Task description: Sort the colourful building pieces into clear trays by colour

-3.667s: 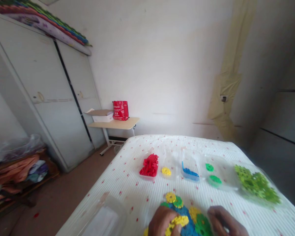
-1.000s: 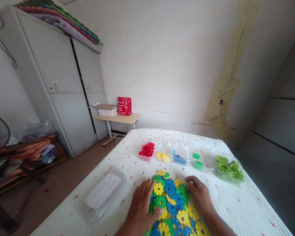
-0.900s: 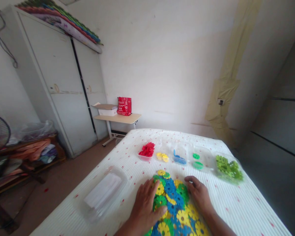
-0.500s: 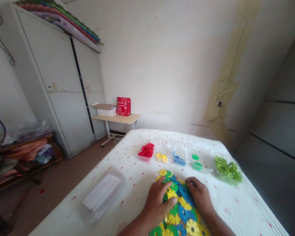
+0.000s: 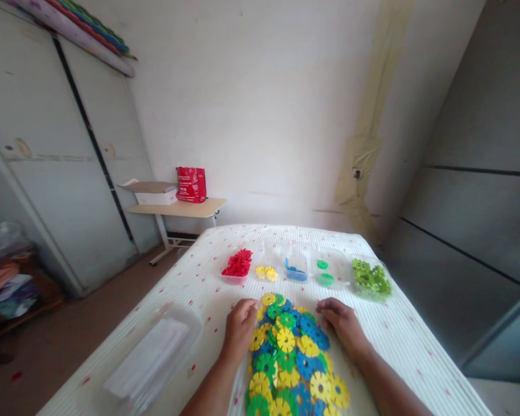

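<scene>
A pile of notched plastic snowflake discs (image 5: 287, 361) in yellow, green and blue lies between my two hands. Along the pile's upper left edge is my left hand (image 5: 240, 325), its fingers bent and held together, fingertips beside the discs. My right hand (image 5: 345, 326) rests at the upper right edge with curled fingers. Whatever either hand may be gripping is hidden. Beyond the pile, a few yellow discs (image 5: 266, 273) lie on the cloth. Near them stand a clear box of red pieces (image 5: 238, 263) and a clear box with blue pieces (image 5: 295, 274).
Green discs (image 5: 326, 279) sit in a clear container, and light green pieces (image 5: 371, 277) fill a box at right. A clear tray with a white block (image 5: 147, 359) lies left on the striped tablecloth (image 5: 208, 341). A side table (image 5: 186, 208) bears a red bag (image 5: 191, 184).
My left hand has come off the top of the discs to their left side. My right hand has shifted slightly outward from the pile. The view has turned to the right.
</scene>
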Tool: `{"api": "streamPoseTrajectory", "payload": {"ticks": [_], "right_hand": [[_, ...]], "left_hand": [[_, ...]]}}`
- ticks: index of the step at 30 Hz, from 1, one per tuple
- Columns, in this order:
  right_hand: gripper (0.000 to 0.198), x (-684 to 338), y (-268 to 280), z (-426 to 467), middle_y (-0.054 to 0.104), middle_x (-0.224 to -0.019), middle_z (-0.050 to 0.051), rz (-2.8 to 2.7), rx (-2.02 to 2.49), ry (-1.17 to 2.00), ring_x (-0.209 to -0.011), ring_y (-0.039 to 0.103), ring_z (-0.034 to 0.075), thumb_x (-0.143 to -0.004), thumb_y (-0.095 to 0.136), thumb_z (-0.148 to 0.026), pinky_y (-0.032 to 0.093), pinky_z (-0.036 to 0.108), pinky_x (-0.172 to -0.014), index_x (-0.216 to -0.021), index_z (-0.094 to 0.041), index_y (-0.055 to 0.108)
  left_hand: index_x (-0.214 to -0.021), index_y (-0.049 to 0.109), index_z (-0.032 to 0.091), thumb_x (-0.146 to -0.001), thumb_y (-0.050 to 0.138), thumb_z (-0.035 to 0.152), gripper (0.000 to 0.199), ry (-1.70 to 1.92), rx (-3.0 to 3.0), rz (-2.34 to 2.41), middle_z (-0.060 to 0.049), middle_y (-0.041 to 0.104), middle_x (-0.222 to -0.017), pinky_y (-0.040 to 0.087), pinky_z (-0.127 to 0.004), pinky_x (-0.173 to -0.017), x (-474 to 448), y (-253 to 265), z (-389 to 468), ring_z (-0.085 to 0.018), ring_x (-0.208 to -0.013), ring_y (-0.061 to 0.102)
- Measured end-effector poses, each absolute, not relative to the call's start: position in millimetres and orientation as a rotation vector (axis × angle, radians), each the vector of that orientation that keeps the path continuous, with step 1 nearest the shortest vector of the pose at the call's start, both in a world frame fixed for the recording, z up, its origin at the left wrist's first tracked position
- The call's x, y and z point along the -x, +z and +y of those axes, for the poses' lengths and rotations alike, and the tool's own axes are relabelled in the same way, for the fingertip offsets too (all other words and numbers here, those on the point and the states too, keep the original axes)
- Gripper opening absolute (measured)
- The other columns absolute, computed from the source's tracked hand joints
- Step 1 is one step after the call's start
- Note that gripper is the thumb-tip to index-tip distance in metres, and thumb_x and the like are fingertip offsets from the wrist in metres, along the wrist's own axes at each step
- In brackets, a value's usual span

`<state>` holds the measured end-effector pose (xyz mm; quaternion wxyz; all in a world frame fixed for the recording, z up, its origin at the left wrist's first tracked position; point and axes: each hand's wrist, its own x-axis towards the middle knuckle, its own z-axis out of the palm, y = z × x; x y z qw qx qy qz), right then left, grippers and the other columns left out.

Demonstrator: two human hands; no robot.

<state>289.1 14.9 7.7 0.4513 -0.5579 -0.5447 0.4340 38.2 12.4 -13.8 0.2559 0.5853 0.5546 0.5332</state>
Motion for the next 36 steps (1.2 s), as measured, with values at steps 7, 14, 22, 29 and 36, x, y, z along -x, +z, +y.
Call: {"api": "streamPoseTrajectory", "payload": {"ticks": [7,14,22,29,36], "right_hand": [[0.029,-286.3,3.9,5.6,0.063,-0.097,0.007,-1.808,1.216,0.801,-0.084,0.059,0.02,-0.073,0.059,-0.032,0.046,0.029,-0.07,-0.098,-0.019,0.065],[0.019,-285.7,9.4,3.0,0.063,-0.091,0.005,-2.094,1.145,0.666,-0.09,0.056,0.02,-0.069,0.06,-0.014,0.044,0.031,-0.082,-0.085,-0.021,0.067],[0.027,-309.0,18.7,7.3,0.064,-0.086,0.003,-2.159,1.268,0.712,-0.081,0.057,0.019,-0.06,0.06,-0.013,0.044,0.029,-0.074,-0.084,-0.02,0.068],[0.02,-322.7,39.3,0.7,0.065,-0.079,0.001,-2.203,1.44,0.837,-0.073,0.058,0.017,-0.055,0.06,-0.011,0.042,0.023,-0.061,-0.071,-0.02,0.069],[0.021,-311.1,21.6,4.9,0.063,-0.069,0.002,-2.091,1.414,0.568,-0.062,0.056,0.014,-0.072,0.049,-0.016,0.04,0.023,-0.058,-0.079,-0.018,0.069]], "left_hand": [[-0.083,0.068,0.017,-0.076,0.055,0.047,0.034,1.387,-1.467,1.454,-0.007,0.072,-0.086,0.049,-0.034,-0.081,-31.4,-20.5,18.8,-0.024,-0.085,0.065],[-0.082,0.068,0.015,-0.073,0.057,0.047,0.035,1.377,-1.389,1.403,-0.008,0.072,-0.085,0.05,-0.032,-0.08,-31.2,-18.1,18.2,-0.023,-0.085,0.066],[-0.08,0.068,0.016,-0.071,0.058,0.049,0.037,1.353,-1.36,1.448,-0.007,0.073,-0.084,0.051,-0.032,-0.078,-31.9,-11.2,15.7,-0.024,-0.084,0.066],[-0.082,0.068,0.015,-0.073,0.057,0.048,0.035,1.348,-1.41,1.442,-0.007,0.072,-0.085,0.05,-0.033,-0.08,-31.4,-15.0,16.3,-0.024,-0.085,0.066],[-0.079,0.069,0.015,-0.072,0.058,0.047,0.034,1.362,-1.419,1.443,-0.007,0.072,-0.083,0.05,-0.033,-0.079,-31.8,-14.0,15.9,-0.024,-0.083,0.066]]}}
